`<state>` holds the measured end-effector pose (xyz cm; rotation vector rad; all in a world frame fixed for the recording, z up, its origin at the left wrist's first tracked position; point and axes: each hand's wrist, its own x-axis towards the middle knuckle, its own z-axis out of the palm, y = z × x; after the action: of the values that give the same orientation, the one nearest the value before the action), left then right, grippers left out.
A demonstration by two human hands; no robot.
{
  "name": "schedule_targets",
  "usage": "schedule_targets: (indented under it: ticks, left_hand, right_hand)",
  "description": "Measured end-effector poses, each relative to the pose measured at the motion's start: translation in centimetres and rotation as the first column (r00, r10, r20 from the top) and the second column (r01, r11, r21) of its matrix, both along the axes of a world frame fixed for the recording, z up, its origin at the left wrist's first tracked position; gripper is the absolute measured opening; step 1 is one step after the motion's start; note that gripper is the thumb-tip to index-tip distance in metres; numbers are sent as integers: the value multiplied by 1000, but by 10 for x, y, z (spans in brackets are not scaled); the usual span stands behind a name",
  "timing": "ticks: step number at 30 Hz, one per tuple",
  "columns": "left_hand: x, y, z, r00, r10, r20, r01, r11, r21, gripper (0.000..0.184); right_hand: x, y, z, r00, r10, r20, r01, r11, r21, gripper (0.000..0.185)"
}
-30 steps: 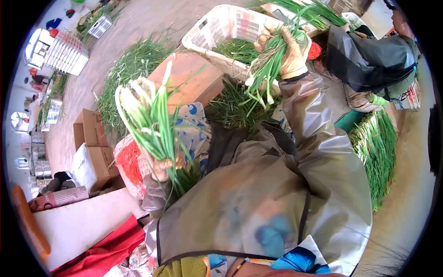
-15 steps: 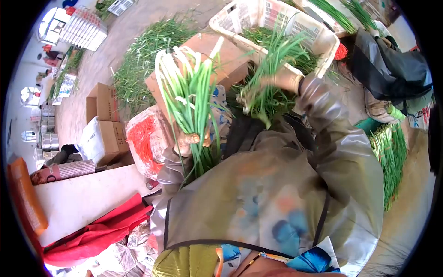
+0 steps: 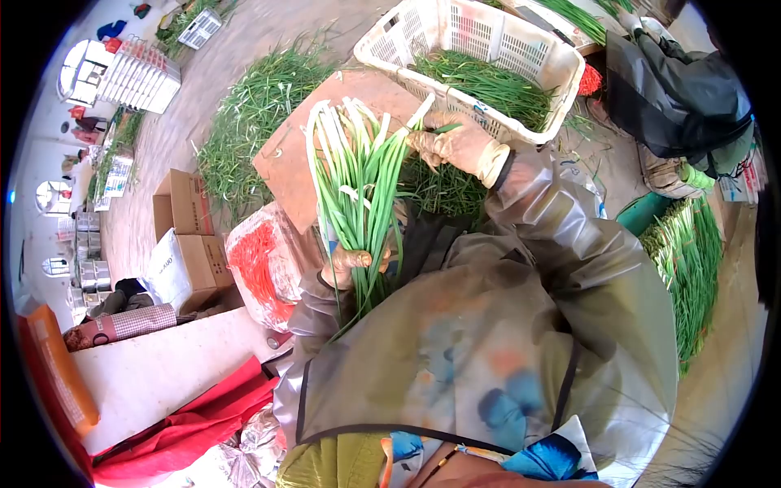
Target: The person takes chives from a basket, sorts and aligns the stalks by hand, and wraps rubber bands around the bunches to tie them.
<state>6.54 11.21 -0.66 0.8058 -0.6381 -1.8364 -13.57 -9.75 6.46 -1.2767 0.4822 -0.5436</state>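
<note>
A bunch of scallions (image 3: 358,195), white ends up and green leaves hanging down, stands in front of my chest. My left hand (image 3: 348,267) is wrapped round its green lower part. By the white ends at the bunch's right edge is my right hand (image 3: 460,150), in a dirty, light-coloured glove. Its fingers close on a scallion stalk (image 3: 416,118) there; the fingertips are partly hidden. Loose greens (image 3: 443,191) lie below the right hand, near my lap. Behind the bunch is a brown cardboard box (image 3: 285,154).
A white plastic crate (image 3: 561,102) holding greens stands ahead. A pile of greens (image 3: 260,114) lies on the floor at left. Red ties (image 3: 259,260) rest on a package beside my left arm. Bundled greens (image 3: 687,276) stand at right, near another person's dark apron (image 3: 675,106).
My right hand has moved left from over the loose greens to the bunch's white ends. The leafy clump it held is no longer in it. My left hand keeps hold of the bunch.
</note>
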Motion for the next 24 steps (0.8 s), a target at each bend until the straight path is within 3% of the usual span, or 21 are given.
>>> schedule_targets:
  ticks: [3, 4, 5, 7, 11, 13, 17, 19, 21, 23, 24]
  left_hand:
    - [-5, 6, 2, 998, 56, 16, -56, 998, -9, 52]
    - [-4, 9, -1, 1000, 23, 21, -23, 1000, -1, 55]
    - [-3, 12, -3, 1000, -12, 26, 12, 1000, 8, 57]
    - [-8, 13, 7, 999, -29, 35, 28, 1000, 7, 61]
    - [-9, 18, 8, 994, -108, 13, 108, 994, 35, 67]
    - [-8, 26, 4, 988, -102, 120, 94, 993, 64, 67]
    - [-12, 33, 9, 988, -78, 135, 60, 990, 127, 67]
    - [-11, 37, 5, 993, -39, 112, 27, 994, 103, 66]
    - [-7, 37, 0, 995, -38, 93, 27, 994, 109, 63]
    - [-10, 32, 8, 996, -19, 82, 12, 996, 83, 59]
    - [-8, 32, 5, 995, 6, 100, -13, 997, 73, 59]
  right_hand:
    - [-17, -2, 25, 987, 94, -130, -104, 992, -72, 22]
    - [-22, 1, 30, 991, 104, -88, -113, 988, -104, 19]
    - [-21, 13, 36, 1000, 16, 18, -16, 999, 37, 17]
    - [-34, -2, 29, 981, 160, 111, -181, 959, 219, 17]
    - [-60, -20, 36, 886, -113, 449, -144, 855, 499, 9]
    - [-86, -41, 37, 824, -215, 525, -18, 915, 404, 8]
    - [-153, -89, 33, 670, -441, 597, 117, 857, 502, 9]
    - [-168, -97, 28, 570, -464, 678, 258, 885, 388, 14]
    - [-188, -118, -2, 580, -414, 702, 179, 905, 386, 13]
    - [-181, -114, -34, 720, -608, 334, 433, 770, 468, 18]
    - [-166, -96, -26, 951, -291, -106, 307, 931, 196, 21]
